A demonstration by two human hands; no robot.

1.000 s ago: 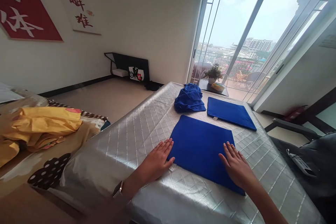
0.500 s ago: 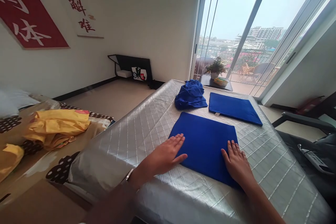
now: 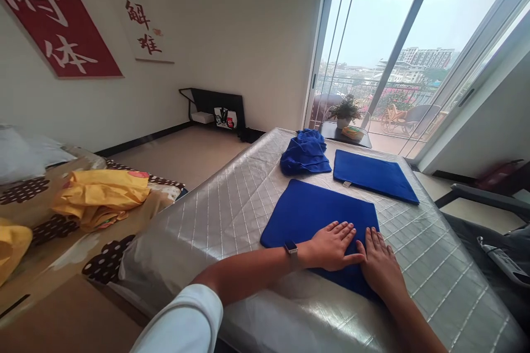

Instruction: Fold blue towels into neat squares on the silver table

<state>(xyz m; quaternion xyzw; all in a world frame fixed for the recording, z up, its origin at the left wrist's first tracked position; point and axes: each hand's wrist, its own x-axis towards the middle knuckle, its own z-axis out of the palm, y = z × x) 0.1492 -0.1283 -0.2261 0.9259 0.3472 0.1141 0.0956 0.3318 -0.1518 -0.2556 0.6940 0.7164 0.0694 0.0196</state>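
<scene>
A flat, folded blue cloth (image 3: pixel 304 209) lies on the silver quilted cover (image 3: pixel 232 204) in front of me. My left hand (image 3: pixel 334 245) rests flat on its right part, fingers outstretched, with a watch on the wrist. Beside it my right hand (image 3: pixel 381 262) presses flat along the cloth's right edge, fingers straight; the two thumbs meet or nearly meet. Neither hand grips anything. Beyond lies a second flat blue cloth (image 3: pixel 375 175) with a small white tag at its edge. To its left sits a crumpled blue cloth (image 3: pixel 305 154).
Yellow cloth (image 3: pixel 103 196) lies on a patterned bed (image 3: pixel 62 253) at the left. A small table (image 3: pixel 350 137) with a potted plant (image 3: pixel 344 111) stands by the glass door. At the right is a dark chair (image 3: pixel 488 198) with a white power strip (image 3: pixel 505 262) on it.
My left hand has slid right across the blue cloth from its left edge to beside my right hand. My right hand stays at the right edge. The view has shifted slightly.
</scene>
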